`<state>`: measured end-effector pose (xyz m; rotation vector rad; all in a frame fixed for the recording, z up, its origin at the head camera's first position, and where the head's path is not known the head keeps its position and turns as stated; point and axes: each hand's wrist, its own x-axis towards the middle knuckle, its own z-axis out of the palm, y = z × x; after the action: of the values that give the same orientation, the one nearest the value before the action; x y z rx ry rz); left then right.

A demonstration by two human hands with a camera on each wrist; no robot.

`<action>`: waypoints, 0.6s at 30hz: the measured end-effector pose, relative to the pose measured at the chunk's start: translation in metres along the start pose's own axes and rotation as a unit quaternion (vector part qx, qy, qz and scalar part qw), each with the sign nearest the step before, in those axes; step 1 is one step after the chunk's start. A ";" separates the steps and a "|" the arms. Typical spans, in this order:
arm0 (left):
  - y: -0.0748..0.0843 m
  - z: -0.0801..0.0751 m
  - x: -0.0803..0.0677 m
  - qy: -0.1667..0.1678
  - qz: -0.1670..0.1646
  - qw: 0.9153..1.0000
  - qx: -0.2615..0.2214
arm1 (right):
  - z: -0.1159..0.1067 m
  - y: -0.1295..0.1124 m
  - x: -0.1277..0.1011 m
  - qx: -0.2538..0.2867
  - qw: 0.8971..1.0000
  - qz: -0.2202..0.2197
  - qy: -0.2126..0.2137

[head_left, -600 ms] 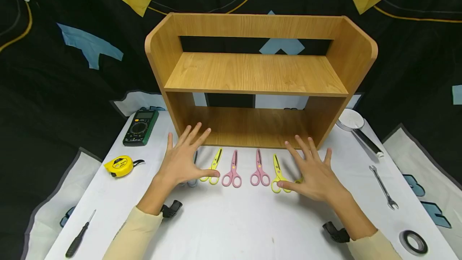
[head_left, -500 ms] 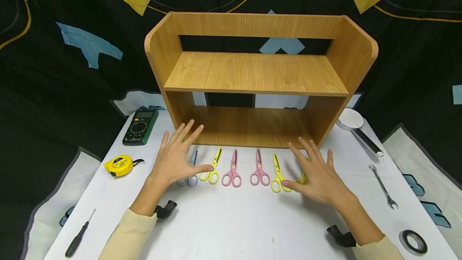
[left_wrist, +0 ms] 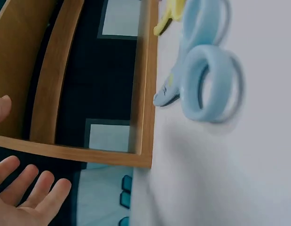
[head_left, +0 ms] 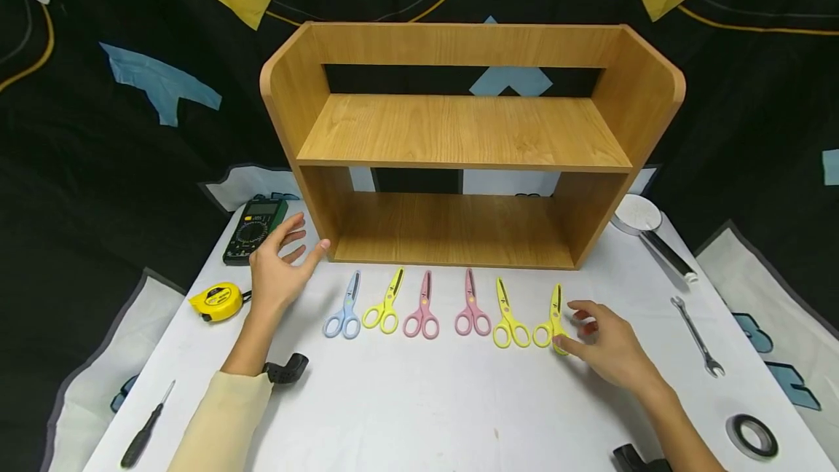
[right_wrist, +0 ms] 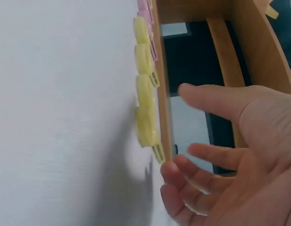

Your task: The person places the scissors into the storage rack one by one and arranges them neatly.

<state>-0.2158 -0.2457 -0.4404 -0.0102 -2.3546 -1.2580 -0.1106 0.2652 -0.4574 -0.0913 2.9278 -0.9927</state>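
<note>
Several scissors lie in a row on the white table before the wooden shelf. Blue scissors end the row at the left, yellow scissors at the right, with yellow ones and pink scissors between. My left hand hovers by the shelf's lower left corner, fingers apart and nothing in them, overlapping the multimeter in the head view. My right hand is over the table beside the rightmost yellow scissors, thumb overlapping a handle loop. In the right wrist view its fingers are loosely bent, holding nothing.
A yellow tape measure and a screwdriver lie at the left. Along the right side are a magnifying glass, a wrench and a roll of black tape. Dark cloth hangs behind the shelf.
Both hands have moved outward from the row, the left toward the multimeter and the right to the right. The fingers are less spread, and the blue and rightmost yellow scissors are uncovered.
</note>
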 end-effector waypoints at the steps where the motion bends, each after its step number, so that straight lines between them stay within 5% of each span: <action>1: -0.002 0.001 0.002 -0.003 -0.014 1.000 -0.007 | 0.001 0.002 -0.001 0.000 1.000 0.013 -0.008; 11: -0.012 0.013 0.012 -0.008 -0.088 0.995 -0.051 | 0.017 0.011 -0.003 -0.019 1.000 0.019 -0.002; 18: -0.019 0.020 0.016 0.015 -0.104 0.988 -0.110 | 0.014 0.008 0.000 0.000 0.999 0.040 0.009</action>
<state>-0.2422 -0.2446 -0.4582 0.1875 -2.2254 -1.6020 -0.1099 0.2630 -0.4728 0.0345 2.9220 -0.9866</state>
